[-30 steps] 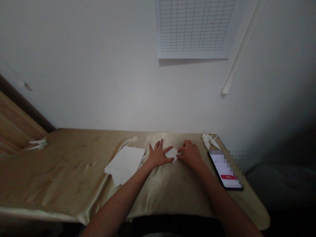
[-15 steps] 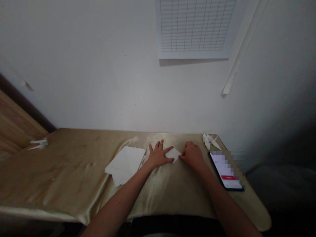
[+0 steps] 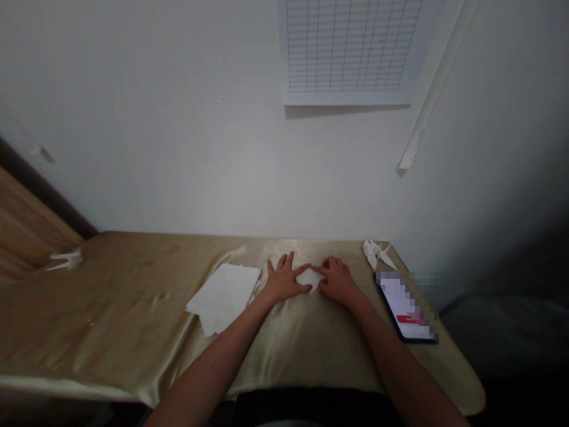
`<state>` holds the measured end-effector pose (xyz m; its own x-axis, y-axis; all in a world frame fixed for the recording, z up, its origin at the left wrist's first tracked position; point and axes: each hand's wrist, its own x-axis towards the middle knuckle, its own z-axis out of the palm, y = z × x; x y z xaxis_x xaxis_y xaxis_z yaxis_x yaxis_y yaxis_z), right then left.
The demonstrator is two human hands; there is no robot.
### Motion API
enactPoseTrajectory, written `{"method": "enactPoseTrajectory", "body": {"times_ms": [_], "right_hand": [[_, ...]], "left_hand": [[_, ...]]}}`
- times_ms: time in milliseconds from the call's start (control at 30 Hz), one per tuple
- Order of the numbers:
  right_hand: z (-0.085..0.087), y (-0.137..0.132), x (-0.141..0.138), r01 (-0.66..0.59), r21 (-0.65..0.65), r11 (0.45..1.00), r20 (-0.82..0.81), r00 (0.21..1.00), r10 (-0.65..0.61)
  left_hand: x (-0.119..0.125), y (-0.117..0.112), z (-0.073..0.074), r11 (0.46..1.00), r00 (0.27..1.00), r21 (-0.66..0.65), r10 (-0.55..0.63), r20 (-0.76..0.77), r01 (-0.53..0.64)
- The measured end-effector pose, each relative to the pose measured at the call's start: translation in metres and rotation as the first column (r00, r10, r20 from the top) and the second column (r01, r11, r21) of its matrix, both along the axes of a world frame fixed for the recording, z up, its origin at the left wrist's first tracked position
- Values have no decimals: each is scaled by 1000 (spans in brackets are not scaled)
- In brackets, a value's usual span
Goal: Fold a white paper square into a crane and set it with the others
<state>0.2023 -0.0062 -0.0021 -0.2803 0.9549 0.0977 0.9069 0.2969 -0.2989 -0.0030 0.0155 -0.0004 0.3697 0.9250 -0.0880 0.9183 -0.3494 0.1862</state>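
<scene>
Our left hand (image 3: 282, 281) is spread open, its thumb and forefinger on the small white paper (image 3: 309, 279) lying on the table (image 3: 302, 350). Our right hand (image 3: 336, 281) touches the paper's right side; whether it grips, we cannot tell.

Homelike setting, cloth-covered table (image 3: 128, 296), wall chart (image 3: 351, 50)

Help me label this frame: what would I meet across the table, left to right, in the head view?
White piece → paper stack → left hand → small paper → right hand → phone
</scene>
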Motion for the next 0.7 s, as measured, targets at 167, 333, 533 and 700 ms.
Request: {"method": "enactPoseTrajectory", "body": {"times_ms": [167,333,533,700], "right_hand": [[1,0,-4,17,-7,1000,1,1000,-17],[9,0,-5,56,33,998,39,998,-57],[16,0,-2,99,60,993,38,994,-101],[20,-2,2,117,71,991,57,991,-121]], "left_hand": [[0,0,0,1000,1000,0,6,2,-6],[-1,0,0,1000,1000,3,0,22,0],[1,-2,3,1000,1000,-12,7,-10,-7],[1,-3,2,1000,1000,-4,11,-6,-11]]}}
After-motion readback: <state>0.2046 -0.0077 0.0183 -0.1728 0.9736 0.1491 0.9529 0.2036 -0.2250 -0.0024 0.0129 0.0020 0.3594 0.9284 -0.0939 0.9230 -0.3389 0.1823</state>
